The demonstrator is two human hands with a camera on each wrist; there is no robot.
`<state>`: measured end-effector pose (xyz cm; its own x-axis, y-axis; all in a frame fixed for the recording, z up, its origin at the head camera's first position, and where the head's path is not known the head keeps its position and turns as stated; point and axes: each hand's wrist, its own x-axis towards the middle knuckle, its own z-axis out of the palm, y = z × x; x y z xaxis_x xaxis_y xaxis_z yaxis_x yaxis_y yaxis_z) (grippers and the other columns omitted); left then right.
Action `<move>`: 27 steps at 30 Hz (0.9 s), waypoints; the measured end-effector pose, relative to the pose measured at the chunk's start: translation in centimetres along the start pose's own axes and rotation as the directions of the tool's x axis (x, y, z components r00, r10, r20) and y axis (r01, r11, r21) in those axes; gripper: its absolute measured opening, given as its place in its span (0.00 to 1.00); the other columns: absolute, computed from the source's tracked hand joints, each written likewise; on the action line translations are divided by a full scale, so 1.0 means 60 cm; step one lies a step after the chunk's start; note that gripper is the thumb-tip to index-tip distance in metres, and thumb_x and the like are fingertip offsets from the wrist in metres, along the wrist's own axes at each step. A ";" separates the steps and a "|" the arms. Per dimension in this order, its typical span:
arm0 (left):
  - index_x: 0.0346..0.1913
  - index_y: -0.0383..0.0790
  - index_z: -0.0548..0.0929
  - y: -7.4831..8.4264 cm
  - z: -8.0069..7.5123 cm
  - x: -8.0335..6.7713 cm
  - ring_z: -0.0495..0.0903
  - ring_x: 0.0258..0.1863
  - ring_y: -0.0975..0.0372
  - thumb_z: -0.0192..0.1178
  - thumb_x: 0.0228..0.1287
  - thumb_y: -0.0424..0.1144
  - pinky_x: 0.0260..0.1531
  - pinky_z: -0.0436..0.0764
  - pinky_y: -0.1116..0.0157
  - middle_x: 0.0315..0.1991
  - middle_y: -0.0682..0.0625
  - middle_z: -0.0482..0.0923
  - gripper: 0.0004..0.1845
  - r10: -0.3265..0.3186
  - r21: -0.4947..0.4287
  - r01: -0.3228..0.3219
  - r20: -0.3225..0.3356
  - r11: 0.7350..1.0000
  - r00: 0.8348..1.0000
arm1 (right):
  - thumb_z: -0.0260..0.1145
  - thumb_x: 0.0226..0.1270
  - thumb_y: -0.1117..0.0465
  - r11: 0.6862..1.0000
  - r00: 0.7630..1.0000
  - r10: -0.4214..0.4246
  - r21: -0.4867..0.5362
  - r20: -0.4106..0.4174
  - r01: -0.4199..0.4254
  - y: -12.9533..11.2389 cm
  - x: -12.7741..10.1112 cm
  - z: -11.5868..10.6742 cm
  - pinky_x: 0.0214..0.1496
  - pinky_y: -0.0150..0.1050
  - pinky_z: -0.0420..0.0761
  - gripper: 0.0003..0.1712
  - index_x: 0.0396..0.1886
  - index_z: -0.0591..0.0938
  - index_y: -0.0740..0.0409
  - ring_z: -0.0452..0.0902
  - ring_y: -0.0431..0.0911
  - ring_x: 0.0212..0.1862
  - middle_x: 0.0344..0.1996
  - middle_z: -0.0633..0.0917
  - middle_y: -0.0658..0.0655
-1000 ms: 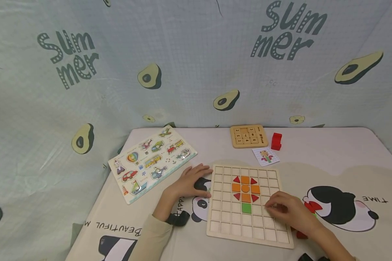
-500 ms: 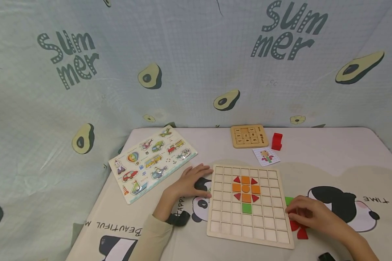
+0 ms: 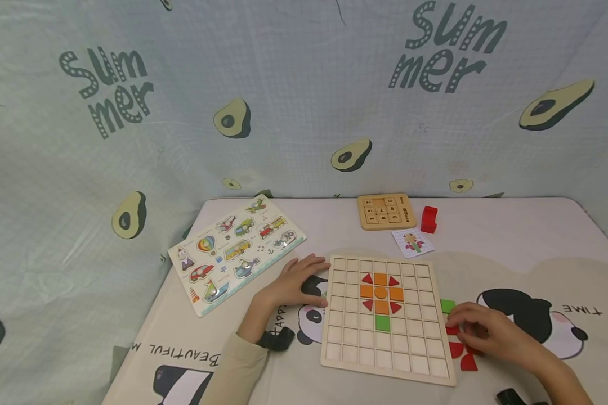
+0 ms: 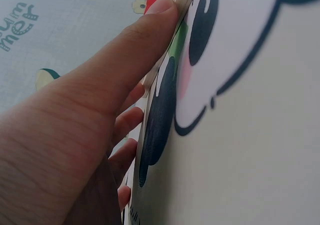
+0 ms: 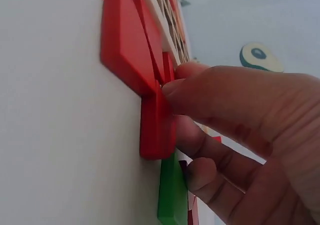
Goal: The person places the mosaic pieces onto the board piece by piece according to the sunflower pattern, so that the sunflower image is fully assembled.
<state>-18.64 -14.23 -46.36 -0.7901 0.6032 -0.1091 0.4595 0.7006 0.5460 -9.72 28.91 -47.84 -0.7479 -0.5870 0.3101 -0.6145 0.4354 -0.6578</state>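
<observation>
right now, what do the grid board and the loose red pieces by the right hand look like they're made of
The grid board looks like pale unfinished wood: light tan, matte, with thin raised dividers between the cells. The loose red pieces look like painted wood or possibly plastic: thick flat slabs with an even, slightly glossy red coat and crisp edges, so the core can't be told. The right hand touches them.

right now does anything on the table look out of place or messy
Mostly tidy. The vehicle puzzle lies askew at the table's left edge, and loose red pieces and a green piece sit off the grid board, scattered under the right hand. The left hand rests at the board's left edge. Nothing looks spilled or damaged.
</observation>
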 end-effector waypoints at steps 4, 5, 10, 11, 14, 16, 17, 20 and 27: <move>0.73 0.49 0.65 0.001 -0.001 -0.001 0.48 0.77 0.54 0.71 0.53 0.56 0.75 0.41 0.50 0.75 0.50 0.57 0.45 -0.003 0.000 0.003 0.000 1.000 1.000 | 0.73 0.44 0.79 1.000 1.000 0.003 -0.022 -0.012 -0.004 0.001 0.001 0.002 0.22 0.26 0.69 0.22 0.37 0.84 0.54 0.69 0.34 0.28 0.37 0.81 0.47; 0.73 0.49 0.65 0.001 -0.001 -0.001 0.47 0.77 0.54 0.71 0.53 0.56 0.75 0.40 0.50 0.75 0.50 0.57 0.45 -0.002 -0.001 0.002 0.000 1.000 1.000 | 0.73 0.44 0.79 1.000 1.000 0.011 -0.026 -0.010 -0.011 0.000 0.001 0.002 0.22 0.25 0.69 0.21 0.37 0.84 0.54 0.68 0.34 0.28 0.36 0.81 0.47; 0.73 0.48 0.65 0.001 0.000 -0.001 0.47 0.77 0.54 0.71 0.53 0.56 0.75 0.40 0.50 0.75 0.49 0.57 0.45 0.001 -0.003 -0.001 -0.004 1.000 1.000 | 0.74 0.43 0.77 0.998 0.999 0.044 -0.052 -0.026 -0.046 -0.007 0.002 0.001 0.21 0.25 0.69 0.22 0.38 0.84 0.54 0.67 0.33 0.27 0.35 0.78 0.45; 0.73 0.48 0.65 0.001 0.000 -0.001 0.47 0.77 0.54 0.71 0.53 0.56 0.75 0.40 0.50 0.75 0.49 0.57 0.45 0.002 -0.002 -0.002 -0.004 1.000 1.000 | 0.74 0.43 0.77 0.997 0.998 0.049 -0.055 -0.029 -0.051 -0.009 0.002 0.000 0.21 0.25 0.69 0.22 0.39 0.83 0.55 0.67 0.33 0.26 0.34 0.78 0.44; 0.73 0.48 0.65 0.000 0.000 0.000 0.47 0.77 0.54 0.71 0.53 0.56 0.75 0.40 0.49 0.75 0.49 0.57 0.45 0.005 0.001 -0.005 -0.006 1.000 1.000 | 0.75 0.45 0.75 0.994 0.996 0.080 -0.070 -0.050 -0.084 -0.015 0.002 -0.002 0.20 0.25 0.70 0.23 0.42 0.83 0.56 0.67 0.32 0.25 0.31 0.76 0.43; 0.73 0.49 0.65 -0.001 0.000 0.000 0.47 0.77 0.54 0.71 0.53 0.56 0.75 0.40 0.49 0.75 0.49 0.57 0.45 0.007 0.003 -0.007 -0.007 1.000 1.000 | 0.75 0.46 0.74 0.991 0.993 0.102 -0.078 -0.061 -0.107 -0.018 0.003 -0.004 0.20 0.25 0.69 0.23 0.44 0.82 0.57 0.67 0.32 0.25 0.30 0.75 0.42; 0.73 0.49 0.65 -0.001 0.000 0.000 0.47 0.77 0.54 0.71 0.53 0.56 0.75 0.41 0.49 0.75 0.49 0.57 0.45 0.008 0.005 -0.008 -0.008 1.000 1.000 | 0.75 0.46 0.74 0.990 0.992 0.111 -0.078 -0.062 -0.116 -0.019 0.004 -0.005 0.20 0.25 0.69 0.24 0.45 0.82 0.58 0.67 0.33 0.25 0.30 0.74 0.41; 0.73 0.49 0.65 -0.002 0.001 0.001 0.47 0.77 0.54 0.71 0.53 0.56 0.75 0.41 0.49 0.75 0.49 0.57 0.45 0.010 0.004 -0.010 -0.012 1.000 1.000 | 0.75 0.46 0.74 0.989 0.990 0.111 -0.085 -0.084 -0.118 -0.024 0.007 -0.003 0.21 0.26 0.69 0.23 0.45 0.82 0.57 0.67 0.33 0.26 0.32 0.75 0.42; 0.73 0.49 0.65 -0.005 0.003 0.001 0.47 0.77 0.55 0.71 0.53 0.57 0.75 0.40 0.50 0.75 0.50 0.57 0.45 0.009 0.010 -0.009 -0.007 1.000 1.000 | 0.75 0.43 0.76 0.996 0.991 0.056 -0.066 -0.121 -0.065 -0.035 0.014 0.010 0.22 0.26 0.70 0.24 0.41 0.84 0.55 0.68 0.33 0.30 0.37 0.77 0.43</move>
<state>-18.73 -14.33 -46.65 -0.7886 0.6071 -0.0981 0.4709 0.6987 0.5386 -8.94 27.09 -46.63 -0.8061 -0.4748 0.3533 -0.5803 0.5168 -0.6295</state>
